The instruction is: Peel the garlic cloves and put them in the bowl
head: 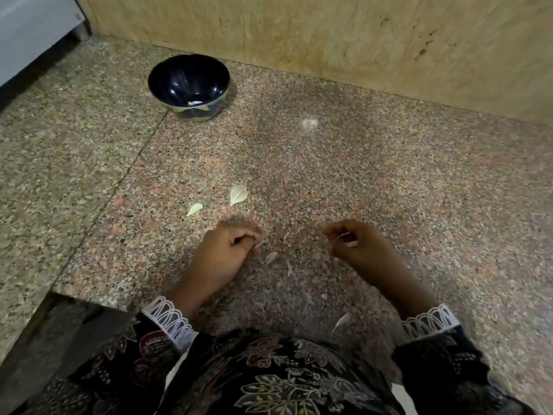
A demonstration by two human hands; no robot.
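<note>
A dark glossy bowl [189, 85] stands at the back left of the speckled granite counter [359, 181], with something pale at its bottom. Two garlic cloves lie in front of my hands: a larger one [238, 193] and a smaller one [194, 209]. My left hand [230, 250] rests on the counter with its fingers curled; what it holds is hidden. My right hand [353, 244] hovers to the right, pinching a thin strip of garlic skin [341, 236]. Loose skin pieces [271, 257] lie between the hands.
Another skin flake [341, 321] lies near my body. A beige stone wall [329, 34] rises behind the counter. The counter steps down at its left front corner [57, 292]. A white appliance edge [33, 34] shows at the top left.
</note>
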